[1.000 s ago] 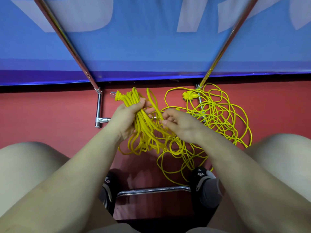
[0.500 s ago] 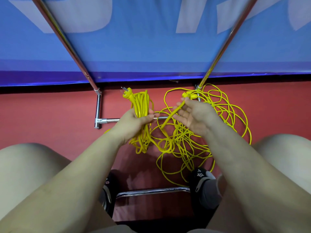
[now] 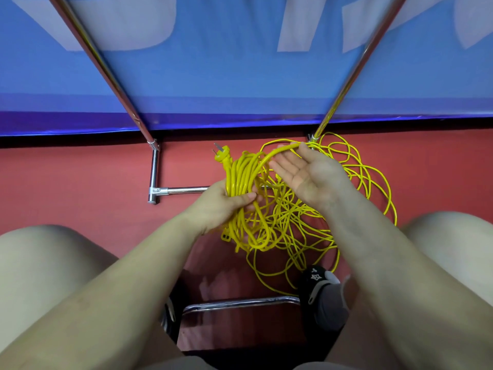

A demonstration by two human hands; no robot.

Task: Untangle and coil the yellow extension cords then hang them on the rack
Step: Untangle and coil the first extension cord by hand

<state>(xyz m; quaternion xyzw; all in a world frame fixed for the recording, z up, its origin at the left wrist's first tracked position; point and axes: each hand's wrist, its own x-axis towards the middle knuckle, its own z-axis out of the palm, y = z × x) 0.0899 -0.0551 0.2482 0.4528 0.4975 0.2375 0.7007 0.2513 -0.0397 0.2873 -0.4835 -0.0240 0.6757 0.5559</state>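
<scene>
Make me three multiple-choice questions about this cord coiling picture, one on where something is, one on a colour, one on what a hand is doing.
1. Where is the plug?
A. At the far end of the bundle in the left hand
B. Under the shoe
C. On the rack's top bar

2. What colour is the floor?
A. Green
B. Red
C. Grey

3. How is the right hand?
A. A fist holding nothing
B. Palm up, fingers straight, cord across the fingertips
C. Flat on the knee

Answers: A, the prongs stick out beyond the coil gripped by the left hand; B, red floor around the cords; C is wrong, B, the open palm shows.
</scene>
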